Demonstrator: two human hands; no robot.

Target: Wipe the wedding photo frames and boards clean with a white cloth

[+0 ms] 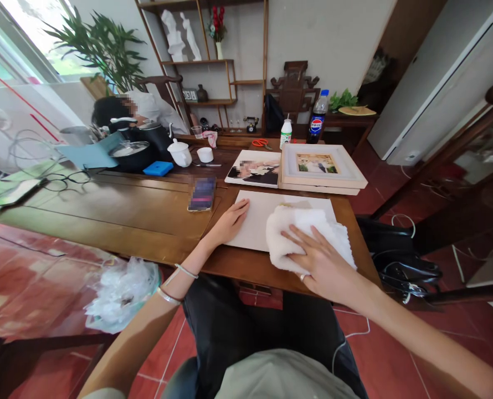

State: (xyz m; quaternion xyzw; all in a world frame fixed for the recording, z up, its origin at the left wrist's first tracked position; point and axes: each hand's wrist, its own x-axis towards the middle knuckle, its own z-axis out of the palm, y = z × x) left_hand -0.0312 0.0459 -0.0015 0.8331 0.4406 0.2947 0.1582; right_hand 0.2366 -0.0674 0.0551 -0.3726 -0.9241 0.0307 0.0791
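A pale flat board (255, 219) lies on the wooden table near its front right corner. My left hand (232, 219) rests on the board's left part, its fingers laid out flat and nothing held. On the board's right side is a bunched white towel (282, 221), which also hangs over the board's right edge. My right hand (321, 263) grips the towel from above, its fingers sunk into the pile and pressing down. Part of the board is hidden under the towel.
Behind the board lie a photo print (255, 169) and a framed photo (346, 166). A phone (202, 194) is left of the board. Farther back stand a cola bottle (317, 119), a small white bottle (286, 133), orange-handled scissors (262, 143) and a teapot (180, 152). A person leans at the far left.
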